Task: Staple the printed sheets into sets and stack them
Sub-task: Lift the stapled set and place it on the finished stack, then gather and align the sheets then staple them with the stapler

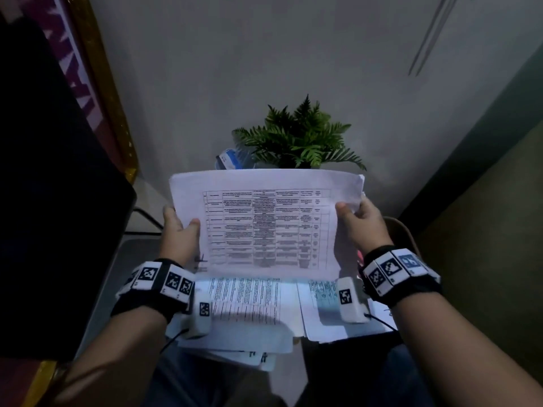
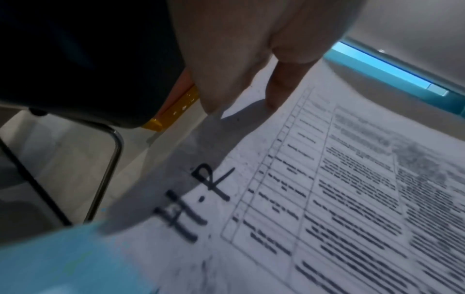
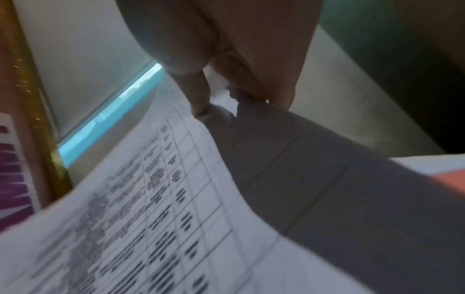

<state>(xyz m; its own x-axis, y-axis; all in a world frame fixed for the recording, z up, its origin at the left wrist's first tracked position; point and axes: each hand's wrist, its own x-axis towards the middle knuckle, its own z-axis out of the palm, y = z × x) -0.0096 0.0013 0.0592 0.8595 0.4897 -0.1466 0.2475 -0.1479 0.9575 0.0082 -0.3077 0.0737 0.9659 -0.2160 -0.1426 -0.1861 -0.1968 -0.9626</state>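
Observation:
I hold a set of printed sheets (image 1: 264,218) upright in front of me, its top page a printed table. My left hand (image 1: 180,230) grips the set's left edge, thumb on the front. My right hand (image 1: 357,218) grips the right edge the same way. The left wrist view shows the page (image 2: 314,199) with "H.R" handwritten in the margin beside my thumb (image 2: 284,87). In the right wrist view the sheets (image 3: 176,199) bend under my thumb (image 3: 198,99). More printed sheets (image 1: 249,301) lie on my lap below. No stapler shows.
A green fern-like plant (image 1: 296,139) stands behind the sheets with a blue and white pack (image 1: 227,160) beside it. A dark chair back (image 1: 58,171) fills the left, its metal leg (image 2: 110,169) below. A gold frame (image 1: 114,113) leans on the wall.

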